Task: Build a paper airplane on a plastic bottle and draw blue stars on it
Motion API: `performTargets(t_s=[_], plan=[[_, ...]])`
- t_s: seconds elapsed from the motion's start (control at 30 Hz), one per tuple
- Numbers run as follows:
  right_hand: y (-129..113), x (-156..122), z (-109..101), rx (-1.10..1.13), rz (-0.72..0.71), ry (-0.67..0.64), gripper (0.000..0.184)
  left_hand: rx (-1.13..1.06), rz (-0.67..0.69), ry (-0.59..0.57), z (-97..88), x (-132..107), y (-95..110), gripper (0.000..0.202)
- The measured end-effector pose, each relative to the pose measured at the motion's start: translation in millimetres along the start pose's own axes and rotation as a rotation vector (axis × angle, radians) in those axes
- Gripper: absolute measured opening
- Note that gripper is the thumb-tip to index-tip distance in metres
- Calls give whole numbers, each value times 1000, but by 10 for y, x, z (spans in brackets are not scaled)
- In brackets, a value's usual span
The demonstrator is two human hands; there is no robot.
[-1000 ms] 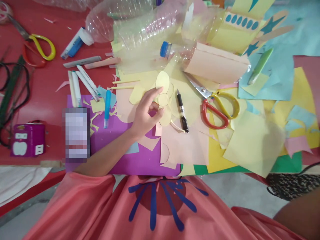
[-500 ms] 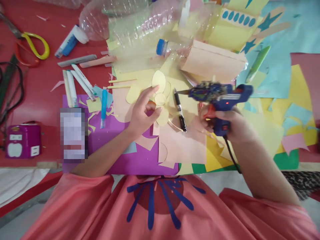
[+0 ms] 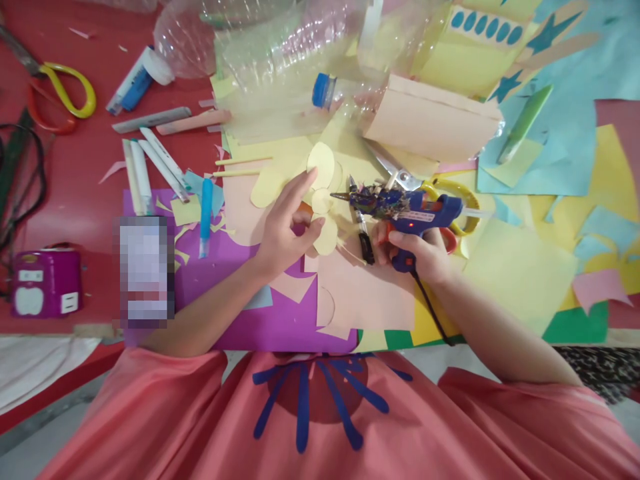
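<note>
Red bench [image 3: 103, 213], smooth, faintly glossy, half buried under card and offcuts in purple, peach, yellow, pale blue. Clock read from small pale yellow disc [image 3: 320, 202] near mid-view. Two flat, smooth-edged ovals of similar matte paper: upper oval [image 3: 321, 160] at 12, lower oval [image 3: 327, 239] at 6.

Left hand [image 3: 280, 227] in from 8: index tip on upper oval, thumb tip on lower oval, both spread well apart. Remaining fingers mostly hidden beneath.

Right hand [image 3: 425, 253] in from 4: fingers wrapped round grip of blue glue gun [image 3: 425, 212], hard plastic, red light glowing, translucent stick out the rear toward 3. Front end ragged with stuck debris; narrow tip aimed at 9, right at the disc's edge. Contact or slight gap: cannot tell. Black cable [image 3: 435, 313] down toward 5, far end lost from sight.

Black pen [image 3: 364, 237] toward 4, partly covered by gun. Steel scissors [image 3: 407, 180], yellow and red handles, at 3, also partly covered. Peach paper roll [image 3: 433, 120] at 2, around clear plastic. Clear plastic bottles [image 3: 285, 47] from 11 to 12, ribbed, glare-streaked, outlines hard to separate, cut off above. Slim pale markers [image 3: 163, 163] near 10. Phone [image 3: 145, 270] between 8 and 9, screen pixelated, unreadable.
</note>
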State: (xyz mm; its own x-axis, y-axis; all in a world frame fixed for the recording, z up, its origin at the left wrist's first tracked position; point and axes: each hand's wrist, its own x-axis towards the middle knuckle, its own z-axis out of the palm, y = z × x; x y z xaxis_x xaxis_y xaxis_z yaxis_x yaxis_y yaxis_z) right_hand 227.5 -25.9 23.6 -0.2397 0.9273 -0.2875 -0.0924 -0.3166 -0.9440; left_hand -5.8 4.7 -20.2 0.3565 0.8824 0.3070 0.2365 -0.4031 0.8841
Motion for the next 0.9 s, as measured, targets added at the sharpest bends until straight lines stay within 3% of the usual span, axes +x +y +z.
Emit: performTargets(t_s=[0.17,0.9], plan=[[13,-10,12,-13,1,-10,42,10,22,17,14,13,-7,61],[67,5,-22,-89,-114,-51,49,62,115,-4,2,21,-63,67]])
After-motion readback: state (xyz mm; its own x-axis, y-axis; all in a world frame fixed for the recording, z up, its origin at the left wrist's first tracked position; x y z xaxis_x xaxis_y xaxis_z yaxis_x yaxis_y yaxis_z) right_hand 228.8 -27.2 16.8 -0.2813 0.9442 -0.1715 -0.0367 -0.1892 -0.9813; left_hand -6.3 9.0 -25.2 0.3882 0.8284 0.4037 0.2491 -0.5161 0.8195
